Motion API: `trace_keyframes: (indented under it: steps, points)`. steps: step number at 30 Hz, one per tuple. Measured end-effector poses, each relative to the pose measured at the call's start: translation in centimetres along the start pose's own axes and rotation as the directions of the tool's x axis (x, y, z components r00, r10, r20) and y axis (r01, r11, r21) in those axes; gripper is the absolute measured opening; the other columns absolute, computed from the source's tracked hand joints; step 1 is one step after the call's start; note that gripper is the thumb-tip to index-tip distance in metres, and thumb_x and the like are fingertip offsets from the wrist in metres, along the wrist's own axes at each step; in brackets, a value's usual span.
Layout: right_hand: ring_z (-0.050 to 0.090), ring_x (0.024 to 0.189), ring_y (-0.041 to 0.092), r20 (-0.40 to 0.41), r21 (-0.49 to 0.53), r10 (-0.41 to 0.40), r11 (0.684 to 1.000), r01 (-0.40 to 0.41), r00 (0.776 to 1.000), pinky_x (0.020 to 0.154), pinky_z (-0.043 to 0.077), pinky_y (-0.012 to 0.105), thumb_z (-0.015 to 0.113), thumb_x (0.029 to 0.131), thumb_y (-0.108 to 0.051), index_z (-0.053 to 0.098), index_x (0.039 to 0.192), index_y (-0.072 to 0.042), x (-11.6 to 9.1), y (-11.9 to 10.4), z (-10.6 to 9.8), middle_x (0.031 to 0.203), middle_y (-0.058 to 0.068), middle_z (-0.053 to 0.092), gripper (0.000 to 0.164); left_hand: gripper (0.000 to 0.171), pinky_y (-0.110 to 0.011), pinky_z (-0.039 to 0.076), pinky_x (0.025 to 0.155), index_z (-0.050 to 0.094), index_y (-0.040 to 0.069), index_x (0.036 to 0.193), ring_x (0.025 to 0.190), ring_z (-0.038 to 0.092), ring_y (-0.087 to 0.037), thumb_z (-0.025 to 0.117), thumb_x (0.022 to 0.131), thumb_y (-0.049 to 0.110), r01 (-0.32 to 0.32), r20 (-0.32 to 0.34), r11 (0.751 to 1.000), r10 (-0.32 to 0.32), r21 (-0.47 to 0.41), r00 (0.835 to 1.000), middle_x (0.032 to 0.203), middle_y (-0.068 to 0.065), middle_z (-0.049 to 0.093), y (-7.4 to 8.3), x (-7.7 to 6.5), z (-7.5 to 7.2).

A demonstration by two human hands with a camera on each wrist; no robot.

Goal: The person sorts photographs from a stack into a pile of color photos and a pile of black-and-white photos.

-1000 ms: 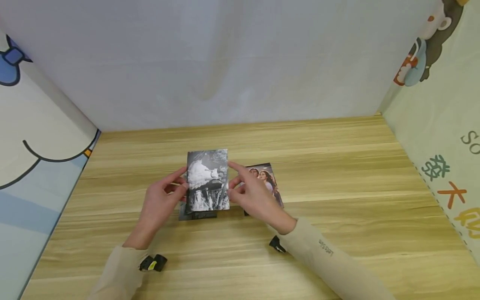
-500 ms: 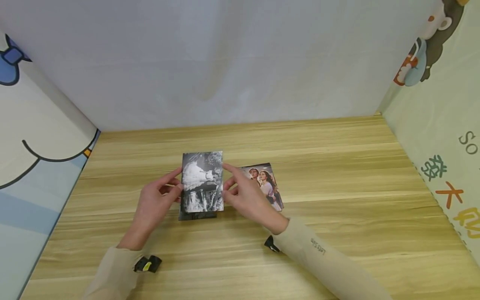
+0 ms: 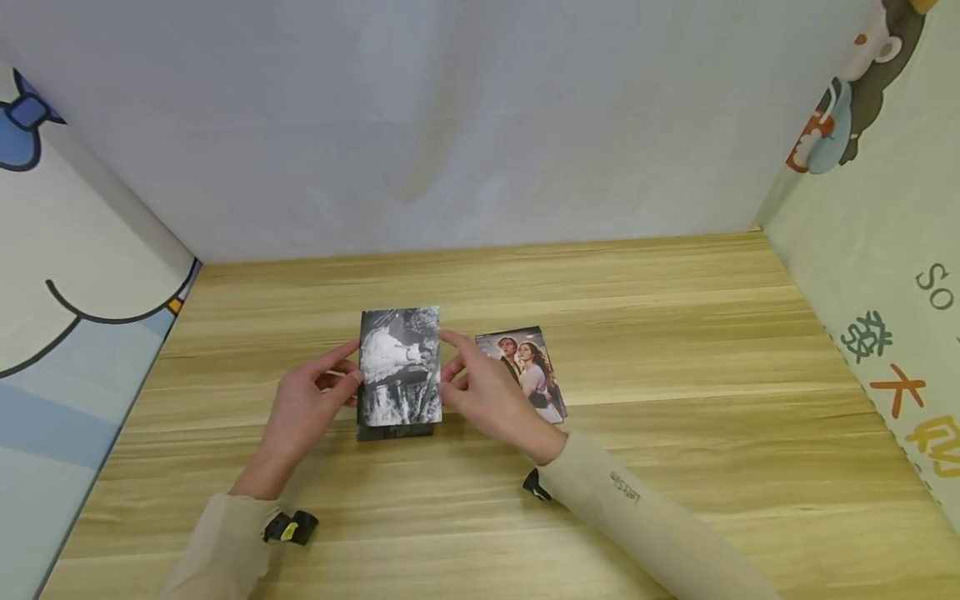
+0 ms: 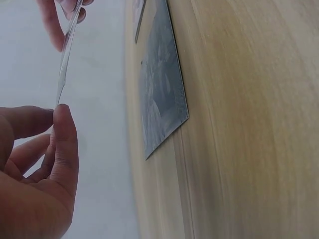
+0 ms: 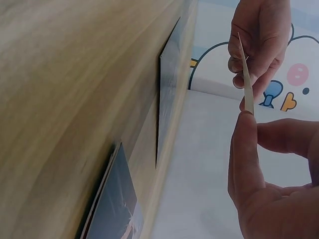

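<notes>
A black-and-white photo card showing a pale dress is held up between both hands, above the table. My left hand pinches its left edge between thumb and fingers. On the opposite edge, my right hand grips it the same way. Both wrist views show the card edge-on, thin and raised off the wood. Beneath it lies a dark card, mostly hidden from the head view. Right of my right hand, a small stack of cards lies with a color picture of two people on top.
The wood-grain table runs back to a pale cloth wall. Printed cartoon panels stand at the left and right. Black straps circle both wrists.
Both hands have carried the black-and-white photo card slightly left and toward the body, over the dark card. More of the color stack now shows beside the right hand.
</notes>
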State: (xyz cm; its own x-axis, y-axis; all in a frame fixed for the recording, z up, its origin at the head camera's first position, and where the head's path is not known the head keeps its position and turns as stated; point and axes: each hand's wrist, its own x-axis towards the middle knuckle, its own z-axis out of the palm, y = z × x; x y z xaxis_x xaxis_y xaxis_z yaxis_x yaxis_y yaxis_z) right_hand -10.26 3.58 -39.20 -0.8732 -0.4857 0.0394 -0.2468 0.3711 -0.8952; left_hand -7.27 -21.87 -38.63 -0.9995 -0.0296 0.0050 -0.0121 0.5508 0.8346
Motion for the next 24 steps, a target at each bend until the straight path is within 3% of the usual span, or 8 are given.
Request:
trace_keyframes:
  steps: [11,24]
  points:
    - [0.065,0.079,0.010,0.022,-0.030,0.034,0.999,-0.033,0.999,0.061,0.055,0.027,0.069,0.096,-0.005,0.036,0.160,-0.008,0.6,0.0,0.3,0.100,0.000,0.066,0.072,0.047,-0.034,0.063,0.068,0.056,0.000,0.147,0.075,0.070,-0.011,0.063,0.100,0.002,0.006,0.014,0.999,-0.007,0.031,1.000,0.108,-0.022,0.068,-0.5,0.2,-0.2]
    - [0.062,0.073,0.010,0.062,-0.098,0.068,0.993,-0.062,0.996,0.057,0.052,0.026,0.069,0.095,-0.004,0.036,0.159,-0.004,1.4,0.4,1.0,0.098,-0.001,0.066,0.072,0.050,-0.032,0.063,0.067,0.054,-0.001,0.148,0.075,0.071,-0.016,0.065,0.100,0.002,0.059,0.051,0.997,-0.062,0.052,0.997,0.110,-0.023,0.069,-1.1,0.4,-0.2]
